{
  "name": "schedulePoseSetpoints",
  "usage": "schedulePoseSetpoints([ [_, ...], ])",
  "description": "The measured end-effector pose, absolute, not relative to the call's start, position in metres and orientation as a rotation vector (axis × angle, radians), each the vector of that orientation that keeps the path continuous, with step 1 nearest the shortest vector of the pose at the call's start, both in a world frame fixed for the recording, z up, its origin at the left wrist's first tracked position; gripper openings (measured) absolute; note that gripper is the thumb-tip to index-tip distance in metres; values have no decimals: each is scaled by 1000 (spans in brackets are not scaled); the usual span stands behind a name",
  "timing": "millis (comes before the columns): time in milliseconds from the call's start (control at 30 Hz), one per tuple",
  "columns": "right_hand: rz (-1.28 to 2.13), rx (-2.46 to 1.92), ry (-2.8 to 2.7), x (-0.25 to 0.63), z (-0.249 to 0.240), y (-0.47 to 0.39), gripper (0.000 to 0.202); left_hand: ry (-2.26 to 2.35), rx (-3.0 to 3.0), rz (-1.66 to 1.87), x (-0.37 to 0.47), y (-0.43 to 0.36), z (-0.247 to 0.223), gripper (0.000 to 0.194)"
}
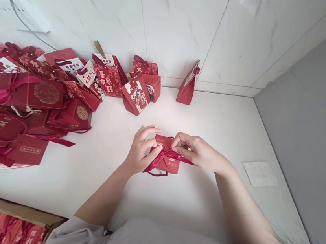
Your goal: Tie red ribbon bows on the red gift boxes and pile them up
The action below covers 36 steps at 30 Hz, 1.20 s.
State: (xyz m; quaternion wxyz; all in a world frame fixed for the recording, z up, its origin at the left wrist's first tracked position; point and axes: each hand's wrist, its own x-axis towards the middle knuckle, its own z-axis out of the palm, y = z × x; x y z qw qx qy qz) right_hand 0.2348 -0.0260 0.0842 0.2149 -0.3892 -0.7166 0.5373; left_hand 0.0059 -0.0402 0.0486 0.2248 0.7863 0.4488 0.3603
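Note:
A small red gift box [171,168] with pale printed characters lies on the white tabletop in front of me. A dark red ribbon [168,153] crosses its top, gathered at the middle, with tails running out to both sides. My left hand [142,149] pinches the ribbon at the box's left side between thumb and index finger, its other fingers raised. Thumb and fingertips of my right hand [195,151] close on the ribbon near the knot, over the box's right side. A twisted red cord handle [157,174] sticks out along the near edge.
Many red gift boxes [46,94] with ribbons and cords are piled at the left. Several triangular boxes [138,95] stand by the tiled wall; one more box [187,89] is apart. A white square [259,174] lies right. A cardboard carton [16,207] holds red boxes at lower left.

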Motion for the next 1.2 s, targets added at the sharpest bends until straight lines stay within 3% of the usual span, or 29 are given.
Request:
schedulePoseSetpoints([
  [267, 1476, -1061, -2006, 233, 89, -29, 13, 1243, 2351, 1073, 4, -41, 54, 23],
  [467, 1336, -1084, -1946, 230, 91, -29, 16, 1169, 1935, 970, -3, -38, 53, 30],
  [633, 1103, -1391, -1981, 246, 95, -26, 27, 1037, 1610, 947, -8, -32, 43, 32],
  [733, 1305, -1539, -2126, 261, 97, -24, 41, 951, 1459, 952, -6, -30, 35, 34],
  [900, 1726, -1343, -2252, 265, 94, -23, 41, 936, 1378, 993, 1, -32, 29, 33],
  [1200, 1573, -1129, -2264, 256, 96, -24, 38, 1068, 1485, 1083, 3, -32, 29, 35],
])
